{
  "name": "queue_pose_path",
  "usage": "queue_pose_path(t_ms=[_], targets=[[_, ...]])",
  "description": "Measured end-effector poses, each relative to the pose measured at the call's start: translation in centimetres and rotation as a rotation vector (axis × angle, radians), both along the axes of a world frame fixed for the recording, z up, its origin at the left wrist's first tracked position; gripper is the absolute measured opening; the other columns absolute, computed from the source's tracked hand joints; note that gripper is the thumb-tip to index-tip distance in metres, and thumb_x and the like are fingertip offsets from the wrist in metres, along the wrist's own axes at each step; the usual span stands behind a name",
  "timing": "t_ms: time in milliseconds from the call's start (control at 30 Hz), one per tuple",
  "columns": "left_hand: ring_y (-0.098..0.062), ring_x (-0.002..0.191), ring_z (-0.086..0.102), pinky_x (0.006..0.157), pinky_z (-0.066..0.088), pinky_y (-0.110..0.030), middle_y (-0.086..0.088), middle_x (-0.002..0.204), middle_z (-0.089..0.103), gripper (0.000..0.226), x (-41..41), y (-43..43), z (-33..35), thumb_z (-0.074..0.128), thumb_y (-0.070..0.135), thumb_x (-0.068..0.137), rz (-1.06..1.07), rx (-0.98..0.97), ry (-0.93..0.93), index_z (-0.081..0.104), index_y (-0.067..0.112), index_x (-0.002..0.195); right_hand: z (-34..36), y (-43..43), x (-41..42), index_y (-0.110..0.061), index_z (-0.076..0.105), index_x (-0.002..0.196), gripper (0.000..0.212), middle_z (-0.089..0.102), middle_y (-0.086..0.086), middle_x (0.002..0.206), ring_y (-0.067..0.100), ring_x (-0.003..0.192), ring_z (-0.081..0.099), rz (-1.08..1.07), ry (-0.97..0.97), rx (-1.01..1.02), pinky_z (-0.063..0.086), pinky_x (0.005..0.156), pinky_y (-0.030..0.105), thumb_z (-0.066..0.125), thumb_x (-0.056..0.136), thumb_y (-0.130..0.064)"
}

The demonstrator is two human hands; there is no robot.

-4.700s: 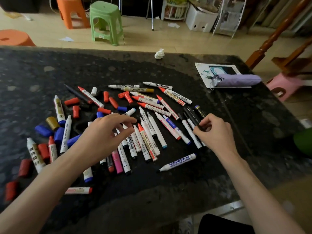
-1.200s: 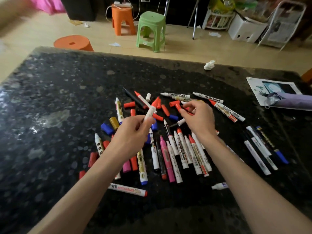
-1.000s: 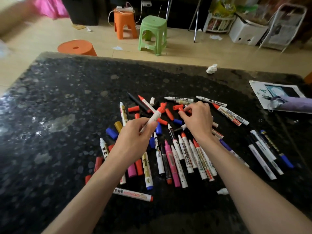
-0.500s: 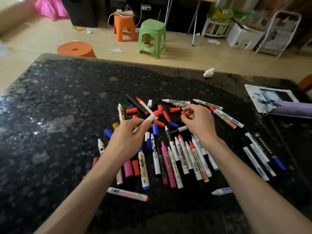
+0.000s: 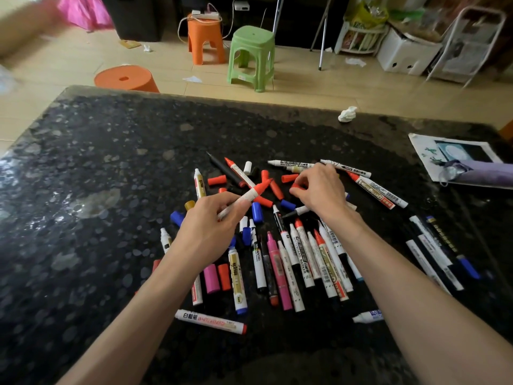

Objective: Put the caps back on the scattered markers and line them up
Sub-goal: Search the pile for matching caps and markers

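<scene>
Many uncapped markers and loose red, blue, pink and gold caps lie scattered mid-table. My left hand [image 5: 211,226] grips a white marker with a red tip [image 5: 251,195], pointing it up and to the right. My right hand [image 5: 319,191] pinches a red cap [image 5: 296,187] between thumb and fingertips, just right of that tip and apart from it. A few capped markers [image 5: 441,252] lie side by side at the right. Other red caps [image 5: 273,187] sit between the hands.
The black speckled table [image 5: 111,162] carries a crumpled white tissue [image 5: 347,114] near its far edge and a printed sheet under a purple pouch [image 5: 483,173] at the right. Beyond stand orange stools [image 5: 205,37] and a green stool [image 5: 252,54].
My right hand has picked a red cap out of the pile and lifted it. My left hand has kept the red-tipped marker raised, and the cap now sits close to its tip.
</scene>
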State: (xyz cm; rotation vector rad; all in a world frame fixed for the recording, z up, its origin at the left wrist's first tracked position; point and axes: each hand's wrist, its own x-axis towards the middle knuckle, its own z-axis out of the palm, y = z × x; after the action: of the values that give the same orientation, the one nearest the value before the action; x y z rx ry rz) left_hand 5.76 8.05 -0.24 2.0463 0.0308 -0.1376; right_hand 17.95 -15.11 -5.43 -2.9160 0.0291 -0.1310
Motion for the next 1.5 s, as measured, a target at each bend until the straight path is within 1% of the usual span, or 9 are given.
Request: queue_pose_path(t_ms=[133, 233, 333, 467, 700, 933, 1100, 1300, 1500], targets=[[-0.005, 0.043, 0.037, 0.041, 0.029, -0.016, 0.009, 0.053, 0.047, 0.019, 0.0, 0.4, -0.3, 0.055, 0.038, 0.104, -0.031, 0.019, -0.021, 0.072, 0.035, 0.096, 1.9, -0.9, -2.0, -0.024, 0.070, 0.107, 0.016, 0.073, 0.000, 0.104, 0.023, 0.104, 0.068, -0.023, -0.043, 0.231, 0.055, 0.089, 0.039, 0.067, 0.098, -0.037], [-0.004, 0.045, 0.042, 0.043, 0.034, -0.017, 0.003, 0.060, 0.057, 0.017, -0.1, 0.4, -0.4, 0.056, 0.040, 0.104, -0.065, 0.043, -0.019, 0.073, 0.037, 0.105, 4.1, -1.8, -6.1, -0.032, 0.069, 0.106, 0.009, 0.073, -0.011, 0.097, 0.005, 0.090, 0.070, 0.048, 0.062, 0.536, 0.058, 0.084, 0.035, 0.062, 0.101, -0.036], [-0.005, 0.043, 0.041, 0.044, 0.034, -0.018, 0.003, 0.062, 0.058, 0.017, -0.3, 0.0, -0.2, 0.057, 0.036, 0.103, -0.098, 0.068, -0.016, 0.073, 0.038, 0.108, 4.9, -1.7, -10.6, -0.032, 0.073, 0.111, 0.013, 0.072, -0.017, 0.101, -0.004, 0.094, 0.067, 0.130, 0.110, 0.729, 0.049, 0.079, 0.017, 0.065, 0.102, -0.027], [-0.005, 0.045, 0.043, 0.049, 0.038, -0.023, -0.005, 0.071, 0.066, 0.020, -0.4, -0.3, -0.4, 0.059, 0.035, 0.102, -0.149, 0.141, -0.021, 0.072, 0.039, 0.116, 4.5, -1.5, -12.8, -0.038, 0.074, 0.120, 0.027, 0.071, -0.021, 0.101, 0.002, 0.097, 0.067, 0.183, 0.171, 0.933, 0.052, 0.085, 0.023, 0.062, 0.104, -0.021], [-0.005, 0.040, 0.041, 0.043, 0.033, -0.018, 0.007, 0.057, 0.055, 0.021, -0.2, -0.6, -0.7, 0.062, 0.030, 0.101, -0.165, 0.152, -0.016, 0.073, 0.037, 0.117, 4.9, -0.7, -12.6, -0.023, 0.071, 0.111, 0.017, 0.076, -0.009, 0.099, 0.010, 0.090, 0.074, 0.155, 0.055, 0.965, 0.060, 0.089, 0.028, 0.071, 0.097, -0.013], [-0.005, 0.043, 0.043, 0.045, 0.035, -0.019, 0.011, 0.053, 0.054, 0.021, -0.2, -0.8, -0.8, 0.060, 0.035, 0.101, -0.230, 0.169, -0.038, 0.074, 0.038, 0.117, 4.8, -0.7, -13.0, -0.024, 0.077, 0.108, 0.020, 0.076, -0.017, 0.097, 0.000, 0.093, 0.072, 0.245, 0.072, 0.902, 0.053, 0.083, 0.013, 0.076, 0.093, -0.012], [-0.004, 0.055, 0.051, 0.050, 0.036, -0.020, 0.015, 0.066, 0.061, 0.022, -0.4, -1.4, -0.4, 0.056, 0.038, 0.101, -0.244, 0.249, -0.133, 0.074, 0.039, 0.114, 4.5, -0.4, -13.4, -0.020, 0.079, 0.110, 0.019, 0.079, -0.010, 0.096, 0.005, 0.093, 0.075, 0.233, 0.069, 0.915, 0.059, 0.089, 0.024, 0.077, 0.092, -0.016], [-0.014, 0.069, 0.061, 0.069, 0.054, -0.047, 0.008, 0.082, 0.068, 0.022, -0.6, -1.4, -0.4, 0.055, 0.040, 0.101, -0.237, 0.282, -0.136, 0.075, 0.036, 0.110, 4.2, -0.1, -14.0, -0.019, 0.079, 0.111, 0.018, 0.079, -0.009, 0.097, 0.009, 0.092, 0.076, 0.217, 0.095, 0.956, 0.061, 0.092, 0.037, 0.077, 0.093, -0.017], [-0.013, 0.057, 0.056, 0.053, 0.047, -0.038, 0.011, 0.068, 0.062, 0.022, -0.5, -1.9, 0.0, 0.054, 0.046, 0.099, -0.269, 0.265, -0.149, 0.074, 0.040, 0.107, 4.8, -1.2, -13.6, -0.026, 0.076, 0.105, 0.016, 0.078, -0.007, 0.100, 0.011, 0.098, 0.074, 0.244, 0.137, 0.959, 0.059, 0.091, 0.030, 0.079, 0.091, -0.020]])
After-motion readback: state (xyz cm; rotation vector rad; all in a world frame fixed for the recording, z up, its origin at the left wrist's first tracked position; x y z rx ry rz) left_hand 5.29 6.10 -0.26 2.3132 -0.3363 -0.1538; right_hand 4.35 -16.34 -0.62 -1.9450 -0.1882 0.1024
